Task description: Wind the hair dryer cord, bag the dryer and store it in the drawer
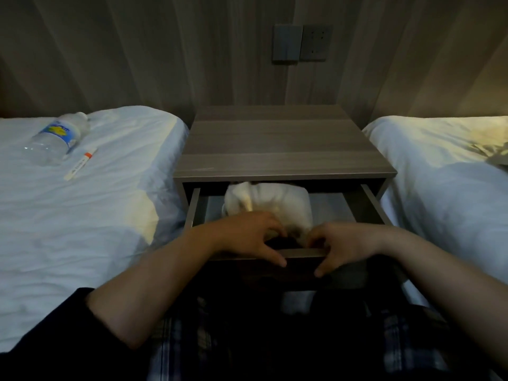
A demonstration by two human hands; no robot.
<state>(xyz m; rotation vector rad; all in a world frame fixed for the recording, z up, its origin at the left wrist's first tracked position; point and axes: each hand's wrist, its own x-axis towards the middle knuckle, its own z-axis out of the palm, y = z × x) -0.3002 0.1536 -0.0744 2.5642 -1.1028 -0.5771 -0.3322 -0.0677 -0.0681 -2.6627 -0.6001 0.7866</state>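
— What's on the left bed point(82, 215)?
— A water bottle point(59, 137) and a pen point(80, 163).
— And the hands?
— Left hand point(247, 237) and right hand point(343, 243) rest open on the drawer point(299, 253) front edge, gripping nothing. The white bag point(272, 202) lies inside the open drawer, toward its back.

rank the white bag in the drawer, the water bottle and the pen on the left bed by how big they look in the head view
1. white bag, largest
2. water bottle
3. pen, smallest

The bottle lies somewhat farther from the camera, so its true gap to the bag is unsure.
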